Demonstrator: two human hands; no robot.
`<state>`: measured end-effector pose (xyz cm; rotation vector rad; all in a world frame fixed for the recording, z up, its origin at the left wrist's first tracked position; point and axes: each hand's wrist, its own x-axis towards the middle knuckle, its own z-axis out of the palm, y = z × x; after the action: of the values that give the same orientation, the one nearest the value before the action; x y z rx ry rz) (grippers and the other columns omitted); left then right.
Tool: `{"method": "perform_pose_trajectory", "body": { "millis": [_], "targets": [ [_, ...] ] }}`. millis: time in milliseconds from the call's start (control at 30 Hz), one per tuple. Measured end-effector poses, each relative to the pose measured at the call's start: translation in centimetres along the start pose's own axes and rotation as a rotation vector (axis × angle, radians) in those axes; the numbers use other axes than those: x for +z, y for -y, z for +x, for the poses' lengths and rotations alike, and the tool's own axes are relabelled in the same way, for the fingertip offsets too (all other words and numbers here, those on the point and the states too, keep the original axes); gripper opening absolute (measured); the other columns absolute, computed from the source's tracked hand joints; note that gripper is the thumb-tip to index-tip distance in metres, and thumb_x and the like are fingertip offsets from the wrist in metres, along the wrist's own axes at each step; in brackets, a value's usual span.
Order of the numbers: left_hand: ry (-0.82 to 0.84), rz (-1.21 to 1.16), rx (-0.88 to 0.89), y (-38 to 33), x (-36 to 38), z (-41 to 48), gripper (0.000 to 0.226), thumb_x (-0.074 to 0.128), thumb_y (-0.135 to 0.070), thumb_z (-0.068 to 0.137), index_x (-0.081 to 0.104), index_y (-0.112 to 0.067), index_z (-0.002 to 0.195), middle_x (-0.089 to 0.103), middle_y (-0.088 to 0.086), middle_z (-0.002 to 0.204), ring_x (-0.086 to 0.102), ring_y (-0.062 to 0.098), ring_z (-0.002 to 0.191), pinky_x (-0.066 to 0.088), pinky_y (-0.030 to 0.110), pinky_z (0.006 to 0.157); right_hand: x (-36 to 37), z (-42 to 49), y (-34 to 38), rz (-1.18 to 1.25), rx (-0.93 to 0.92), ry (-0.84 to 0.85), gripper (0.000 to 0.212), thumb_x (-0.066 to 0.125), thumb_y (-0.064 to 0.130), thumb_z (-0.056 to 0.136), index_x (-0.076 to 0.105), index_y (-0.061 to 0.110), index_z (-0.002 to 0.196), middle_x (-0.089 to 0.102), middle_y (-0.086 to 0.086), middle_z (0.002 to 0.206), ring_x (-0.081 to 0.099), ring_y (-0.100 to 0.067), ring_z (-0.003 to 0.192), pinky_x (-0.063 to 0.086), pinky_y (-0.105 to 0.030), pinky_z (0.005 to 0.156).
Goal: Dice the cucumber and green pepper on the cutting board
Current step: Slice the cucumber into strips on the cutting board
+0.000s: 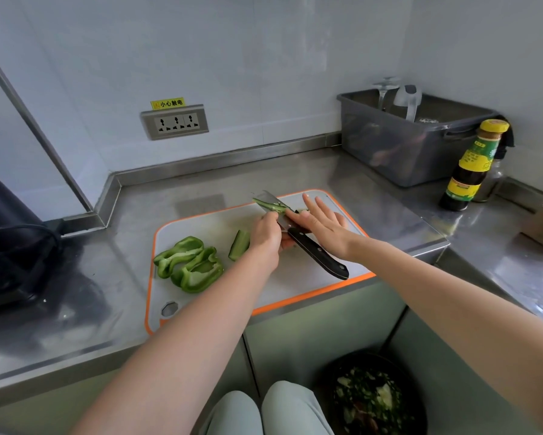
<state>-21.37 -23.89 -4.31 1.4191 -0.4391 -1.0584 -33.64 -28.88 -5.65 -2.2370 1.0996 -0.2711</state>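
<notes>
The steel bench carries a grey tub of glassware at the back right and a white, orange-rimmed cutting board. A black bin on the floor holds green scraps. The knife runs from near right to far left, with a cucumber strip along its blade. Green pepper pieces lie on the board's left, and a cucumber chunk beside them points away. The left grip curls round the knife. The right grip lies spread flat over it.
</notes>
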Motion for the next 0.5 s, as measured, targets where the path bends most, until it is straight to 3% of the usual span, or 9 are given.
{"method": "perform_pose_trajectory", "body": {
  "millis": [67, 167, 233, 367, 500],
  "targets": [
    [-0.026, -0.008, -0.009, 0.0, 0.0, 0.0, 0.020, 0.037, -0.015, 0.099, 0.055, -0.012, 0.092, 0.056, 0.005, 0.076, 0.056, 0.017, 0.056, 0.046, 0.019, 0.036, -0.2, 0.4, -0.4, 0.032, 0.131, -0.049, 0.085, 0.003, 0.088, 0.076, 0.010, 0.047, 0.150, -0.010, 0.014, 0.160, -0.017, -0.017, 0.147, -0.011, -0.038, 0.118],
    [-0.042, 0.002, -0.020, 0.1, -0.3, 0.4, 0.024, 0.039, -0.018, 0.097, 0.056, -0.006, 0.110, 0.058, 0.011, 0.090, 0.056, 0.018, 0.058, 0.044, 0.018, 0.035, -0.6, 0.3, -0.2, 0.000, 0.175, -0.068, 0.061, 0.011, 0.059, 0.098, 0.003, 0.036, 0.154, -0.008, 0.011, 0.160, -0.015, -0.016, 0.147, -0.010, -0.036, 0.116],
    [-0.045, 0.028, -0.013, 0.1, -0.4, 0.6, 0.028, 0.041, -0.020, 0.097, 0.055, -0.005, 0.116, 0.059, 0.011, 0.095, 0.057, 0.018, 0.060, 0.045, 0.019, 0.038, -0.9, 0.3, 0.4, -0.040, 0.046, -0.093, 0.055, 0.009, 0.049, 0.102, 0.008, 0.031, 0.154, -0.007, 0.014, 0.160, -0.010, -0.009, 0.147, -0.009, -0.036, 0.116],
    [-0.046, 0.099, 0.003, 0.1, -0.5, 0.7, 0.019, 0.040, -0.021, 0.095, 0.057, -0.012, 0.094, 0.063, 0.013, 0.095, 0.063, 0.029, 0.083, 0.048, 0.028, 0.057, -0.4, 1.5, 1.5, 0.044, -0.236, -0.041, 0.051, 0.010, 0.043, 0.104, 0.016, 0.031, 0.153, 0.004, 0.017, 0.160, -0.002, 0.002, 0.146, -0.005, -0.031, 0.117],
    [-0.043, 0.129, 0.044, 0.2, -0.7, 0.8, 0.026, 0.037, -0.021, 0.095, 0.061, -0.013, 0.096, 0.067, 0.015, 0.102, 0.065, 0.034, 0.094, 0.055, 0.038, 0.071, 0.7, 2.4, 1.7, -0.018, -0.312, 0.008, 0.060, 0.002, 0.051, 0.096, 0.023, 0.037, 0.151, 0.007, 0.018, 0.159, -0.005, 0.003, 0.145, -0.008, -0.026, 0.116]
  ]
}}
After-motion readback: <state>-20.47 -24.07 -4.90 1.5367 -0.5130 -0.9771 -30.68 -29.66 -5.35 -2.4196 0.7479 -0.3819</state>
